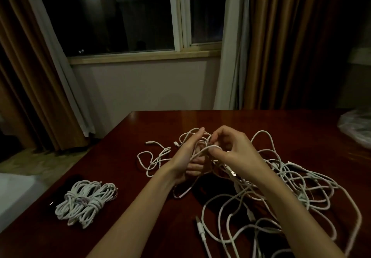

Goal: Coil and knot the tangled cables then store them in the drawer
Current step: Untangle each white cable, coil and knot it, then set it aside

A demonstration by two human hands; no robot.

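Head view: a tangle of white cables sprawls over the right half of a dark red-brown table. Above it, the left hand — fingers extended, thumb curled — holds loops of one cable, while the right hand pinches a strand. Coiled, knotted cables lie near the table's left edge — beyond, a dark window and brown curtains.

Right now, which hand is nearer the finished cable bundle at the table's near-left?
Left. The left hand is up and right of the coiled bundle; the right hand is farther right, over the tangled cables.
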